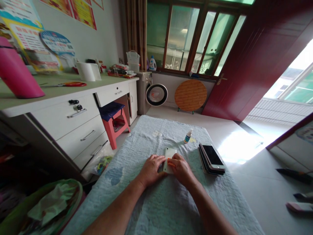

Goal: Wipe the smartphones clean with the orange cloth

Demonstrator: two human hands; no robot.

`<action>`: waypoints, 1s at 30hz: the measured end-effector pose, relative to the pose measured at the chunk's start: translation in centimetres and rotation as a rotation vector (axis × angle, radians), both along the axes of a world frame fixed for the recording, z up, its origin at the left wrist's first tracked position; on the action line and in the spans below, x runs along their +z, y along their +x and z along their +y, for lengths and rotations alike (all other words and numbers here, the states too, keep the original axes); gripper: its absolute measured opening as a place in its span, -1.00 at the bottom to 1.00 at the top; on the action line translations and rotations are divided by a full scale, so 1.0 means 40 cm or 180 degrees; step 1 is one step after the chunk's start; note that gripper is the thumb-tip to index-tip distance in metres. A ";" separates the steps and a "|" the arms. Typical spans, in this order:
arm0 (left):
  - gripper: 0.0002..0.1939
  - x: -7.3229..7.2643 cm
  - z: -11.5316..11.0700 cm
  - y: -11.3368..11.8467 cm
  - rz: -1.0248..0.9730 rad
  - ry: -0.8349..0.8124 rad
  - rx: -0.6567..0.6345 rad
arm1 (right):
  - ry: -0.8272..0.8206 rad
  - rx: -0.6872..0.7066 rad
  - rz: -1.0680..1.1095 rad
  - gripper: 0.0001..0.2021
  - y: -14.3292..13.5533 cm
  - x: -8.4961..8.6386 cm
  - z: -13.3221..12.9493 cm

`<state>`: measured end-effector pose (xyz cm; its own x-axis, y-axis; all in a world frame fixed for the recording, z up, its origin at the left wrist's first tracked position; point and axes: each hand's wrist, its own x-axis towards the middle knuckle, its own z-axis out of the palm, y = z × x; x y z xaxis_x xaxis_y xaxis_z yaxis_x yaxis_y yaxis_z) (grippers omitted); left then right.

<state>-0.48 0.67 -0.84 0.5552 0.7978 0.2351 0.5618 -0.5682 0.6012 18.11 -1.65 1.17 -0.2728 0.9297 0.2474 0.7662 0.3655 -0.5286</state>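
A white smartphone [167, 168] lies back side up on the quilted pale blue cover [146, 137]. My left hand [152, 169] grips its left edge, thumb along the near end and fingers at the side. With closed fingers, my right hand [181, 166] presses a small orange cloth [171, 162] onto the phone's back. Beyond the phone stands a small spray bottle [187, 137] with a blue label and a clear top. To the right of my right hand is a stack of several phones [212, 159], the top one white with a dark screen facing up.
On the left is a white desk [70, 119] with a pink bottle [18, 71], paper roll [85, 71] and orange-handled scissors [73, 84]. A red stool [116, 127] stands beneath it. Behind are an open washing machine [145, 80] and a round wooden tabletop [190, 94]. A green basket [78, 189] sits lower left.
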 end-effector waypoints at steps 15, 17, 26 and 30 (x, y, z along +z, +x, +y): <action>-0.41 0.004 -0.004 0.002 0.0030 -0.0014 0.0021 | 0.0066 -0.0244 -0.0039 -0.78 0.024 -0.019 0.019; -0.41 0.006 -0.005 0.004 0.0058 -0.0034 0.0036 | 0.0089 -0.0428 -0.0064 -0.78 0.033 -0.025 0.026; -0.37 0.024 -0.029 0.026 0.0234 0.0147 0.0286 | -0.0032 -0.0892 -0.0129 -0.76 0.073 -0.023 0.016; -0.26 0.016 -0.047 0.056 0.0342 0.0212 0.0618 | 0.0026 -0.0950 0.0049 -0.75 0.080 -0.016 0.016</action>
<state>1.74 -1.22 -0.21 0.4176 0.8767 0.2387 0.7233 -0.4797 0.4967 21.31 -1.00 0.51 0.0163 0.9662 0.2573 0.8322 0.1295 -0.5391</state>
